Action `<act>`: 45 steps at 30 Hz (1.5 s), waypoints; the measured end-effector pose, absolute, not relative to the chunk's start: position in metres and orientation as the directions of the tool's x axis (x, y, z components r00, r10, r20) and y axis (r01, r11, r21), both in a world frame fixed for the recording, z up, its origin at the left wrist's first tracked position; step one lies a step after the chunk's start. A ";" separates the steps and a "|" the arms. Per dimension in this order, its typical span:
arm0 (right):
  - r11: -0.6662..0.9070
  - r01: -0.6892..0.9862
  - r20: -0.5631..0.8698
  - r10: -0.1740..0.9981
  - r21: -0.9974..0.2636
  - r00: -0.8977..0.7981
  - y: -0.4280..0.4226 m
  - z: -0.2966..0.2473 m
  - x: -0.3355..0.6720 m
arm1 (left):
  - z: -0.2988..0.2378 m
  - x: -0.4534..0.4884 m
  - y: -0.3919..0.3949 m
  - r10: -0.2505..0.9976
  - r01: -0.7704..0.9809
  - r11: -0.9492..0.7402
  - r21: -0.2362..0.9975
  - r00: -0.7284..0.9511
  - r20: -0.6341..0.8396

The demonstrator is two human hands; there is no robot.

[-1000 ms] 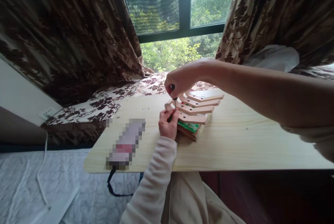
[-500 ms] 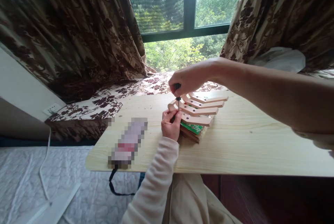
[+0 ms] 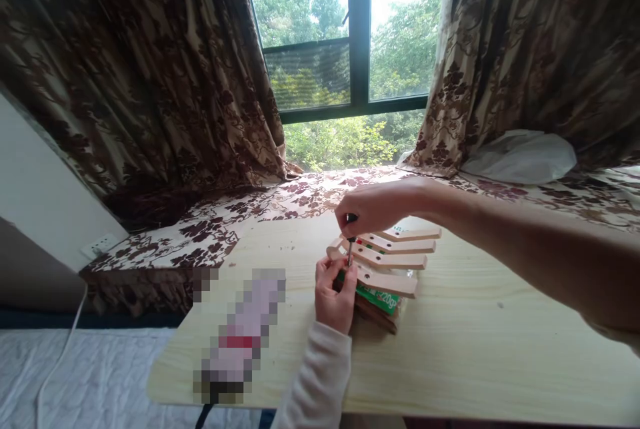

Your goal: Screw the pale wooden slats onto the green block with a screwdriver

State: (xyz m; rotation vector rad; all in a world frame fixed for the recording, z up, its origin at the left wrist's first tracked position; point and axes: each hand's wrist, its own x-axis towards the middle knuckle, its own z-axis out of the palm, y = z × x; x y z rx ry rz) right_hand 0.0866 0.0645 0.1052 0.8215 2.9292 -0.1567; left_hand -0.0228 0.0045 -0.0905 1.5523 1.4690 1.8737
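Observation:
My right hand [image 3: 367,209] is closed round the dark handle of a screwdriver [image 3: 351,250], held upright with its shaft pointing down. At the screwdriver's tip, the fingers of my left hand [image 3: 336,292] are pinched together at the near end of the closest wooden hook [image 3: 390,282]; what lies between the fingertips is hidden. Several pale bent wooden hooks with dark holes lie side by side across a green packet [image 3: 383,299] marked 220g. Beneath the packet is a brown stack [image 3: 377,316].
All this rests on a pale wooden table [image 3: 450,349]. A blurred-out pinkish object [image 3: 245,329] with a black cord lies at the left. Behind are a flower-patterned window seat [image 3: 210,226], curtains [image 3: 200,82] and a white plastic bag [image 3: 520,156].
The view has tilted up, so the table and hands appear lower in the picture. Both hands keep their hold, with the screwdriver still upright at the same hook.

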 end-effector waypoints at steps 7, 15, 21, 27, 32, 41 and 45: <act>0.839 0.538 -0.134 0.527 -0.074 -0.839 0.063 0.111 0.089 | -0.091 -0.025 0.004 0.753 0.372 -0.429 0.823 -0.356 0.553; 0.855 0.509 -0.087 0.502 -0.098 -0.861 0.066 0.104 0.089 | -0.089 -0.025 0.002 0.756 0.369 -0.421 0.829 -0.363 0.546; 0.848 0.515 -0.069 0.511 -0.125 -0.857 0.064 0.107 0.091 | -0.090 -0.024 0.003 0.767 0.349 -0.412 0.842 -0.366 0.527; 0.842 0.519 -0.052 0.517 -0.146 -0.854 0.064 0.103 0.089 | -0.090 -0.024 0.003 0.775 0.341 -0.415 0.843 -0.353 0.524; 0.854 0.511 -0.073 0.506 -0.096 -0.859 0.067 0.103 0.087 | -0.087 -0.022 0.000 0.767 0.352 -0.412 0.841 -0.364 0.528; 0.867 0.484 -0.098 0.475 -0.121 -0.875 0.073 0.103 0.090 | -0.088 -0.022 0.001 0.777 0.322 -0.411 0.853 -0.365 0.513; 0.843 0.528 -0.089 0.521 -0.103 -0.849 0.074 0.102 0.087 | -0.090 -0.023 0.002 0.776 0.321 -0.416 0.851 -0.362 0.516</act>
